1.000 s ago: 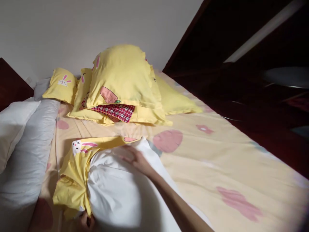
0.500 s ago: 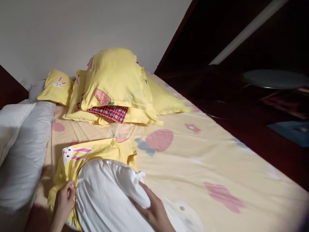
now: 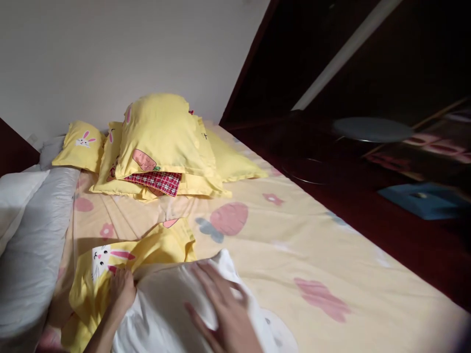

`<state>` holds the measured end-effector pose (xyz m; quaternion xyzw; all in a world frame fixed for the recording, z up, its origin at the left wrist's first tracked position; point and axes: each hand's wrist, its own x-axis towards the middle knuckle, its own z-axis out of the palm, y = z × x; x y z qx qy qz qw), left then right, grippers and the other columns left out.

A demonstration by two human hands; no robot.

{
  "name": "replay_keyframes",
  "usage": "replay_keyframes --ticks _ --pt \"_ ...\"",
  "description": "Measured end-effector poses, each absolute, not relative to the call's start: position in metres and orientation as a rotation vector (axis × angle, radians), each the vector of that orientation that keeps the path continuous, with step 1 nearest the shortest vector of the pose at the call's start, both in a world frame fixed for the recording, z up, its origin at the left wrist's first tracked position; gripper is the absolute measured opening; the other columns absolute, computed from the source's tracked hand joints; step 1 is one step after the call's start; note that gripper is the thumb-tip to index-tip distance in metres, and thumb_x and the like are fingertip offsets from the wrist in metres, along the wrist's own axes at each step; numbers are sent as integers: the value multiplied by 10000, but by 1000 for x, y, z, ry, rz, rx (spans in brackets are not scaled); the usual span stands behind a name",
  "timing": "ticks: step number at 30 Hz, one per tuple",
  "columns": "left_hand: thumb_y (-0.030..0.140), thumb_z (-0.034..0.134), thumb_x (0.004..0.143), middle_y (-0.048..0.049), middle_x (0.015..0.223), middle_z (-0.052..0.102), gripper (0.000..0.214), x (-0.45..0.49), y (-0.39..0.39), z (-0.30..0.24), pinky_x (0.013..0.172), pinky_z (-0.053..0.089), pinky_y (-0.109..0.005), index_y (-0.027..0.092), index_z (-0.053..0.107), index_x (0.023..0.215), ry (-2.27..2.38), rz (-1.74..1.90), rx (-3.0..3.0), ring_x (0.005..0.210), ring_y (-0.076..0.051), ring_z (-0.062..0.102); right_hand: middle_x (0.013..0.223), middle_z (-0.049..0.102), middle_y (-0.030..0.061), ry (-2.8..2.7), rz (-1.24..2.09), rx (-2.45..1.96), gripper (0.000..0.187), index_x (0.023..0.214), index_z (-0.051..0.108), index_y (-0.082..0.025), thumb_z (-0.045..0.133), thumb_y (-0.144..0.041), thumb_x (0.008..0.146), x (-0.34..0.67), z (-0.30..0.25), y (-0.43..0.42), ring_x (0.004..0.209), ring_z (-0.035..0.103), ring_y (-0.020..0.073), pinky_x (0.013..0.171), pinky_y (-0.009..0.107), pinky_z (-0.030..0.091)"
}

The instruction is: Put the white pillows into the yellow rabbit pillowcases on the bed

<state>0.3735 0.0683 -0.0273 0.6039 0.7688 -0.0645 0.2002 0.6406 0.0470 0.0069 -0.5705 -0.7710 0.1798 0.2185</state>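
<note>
A white pillow [image 3: 158,304] lies on the bed at the bottom middle, partly beside and partly over a yellow pillowcase [image 3: 83,289] printed with a rabbit face. My left hand [image 3: 123,289] is closed on the pillowcase's edge, right where it meets the pillow. Spread over the pillow's upper right part is my right hand [image 3: 224,309], fingers apart and slightly blurred, resting on or just above the white cloth. How far the pillow reaches into the pillowcase cannot be made out.
Yellow pillows [image 3: 158,132] are heaped by the wall, with red checked cloth [image 3: 162,183] between them. A small rabbit pillow [image 3: 75,152] and a grey-white bolster [image 3: 44,235] lie left. Beyond the bed's right edge are a round stool [image 3: 371,129] and a blue object [image 3: 423,201].
My right hand has let go of the pillow's corner and now lies spread over it. The left hand has moved up and right along the pillowcase. The view has shifted a little right.
</note>
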Motion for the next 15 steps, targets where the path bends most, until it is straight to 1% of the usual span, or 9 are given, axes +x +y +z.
replay_keyframes --ticks 1,3,5,6,9,11,13,15 --pt "76 471 829 -195 1247 661 457 372 70 -28 1001 398 -379 105 598 1266 2134 -98 1610 1218 -293 577 1552 381 126 -2303 669 -1466 783 1526 296 -342 601 -517 826 616 7 58 1417 328 409 1119 628 233" --pt "116 529 800 -174 1158 703 408 365 76 -28 945 427 -357 117 630 1196 2105 49 1426 1137 -285 622 1555 365 174 -2553 1005 -1341 987 1519 328 -306 740 -594 669 568 -3 74 1412 316 450 1122 650 207" --pt "135 574 754 -127 1021 737 332 352 81 -28 820 464 -301 136 663 1074 2071 117 1292 988 -247 670 1541 375 209 -2650 1161 -1267 1104 1524 316 -278 803 -593 585 532 -20 78 1391 351 448 1122 634 227" --pt "125 580 731 -100 956 741 299 345 83 -26 761 467 -273 141 667 1016 2052 129 1266 915 -221 678 1530 387 221 -2662 1176 -1247 1111 1529 304 -264 813 -571 591 520 -28 76 1382 371 433 1120 615 249" --pt "90 557 681 -39 816 716 254 330 84 -20 648 442 -230 150 652 909 2016 162 1221 763 -169 655 1486 440 243 -2659 1095 -1206 987 1529 299 -216 777 -482 708 501 -43 57 1379 392 377 1114 565 300" --pt "92 531 670 -20 774 695 254 329 82 -14 631 432 -227 157 646 886 2014 181 1185 745 -165 640 1471 460 238 -2668 1025 -1121 878 1513 331 -198 723 -466 774 495 -47 44 1383 390 356 1110 561 318" --pt "93 514 645 -16 769 687 271 337 79 -9 650 441 -230 162 652 867 1973 257 1147 771 -171 636 1447 488 237 -2689 954 -1037 775 1454 429 -160 700 -462 793 487 -50 36 1372 400 358 1108 567 333" --pt "100 518 624 -26 814 698 293 350 73 -8 723 466 -245 160 662 873 1869 412 1133 834 -185 641 1375 560 238 -2692 877 -1013 610 1333 562 -99 691 -377 805 475 -57 36 1357 417 365 1119 557 339"
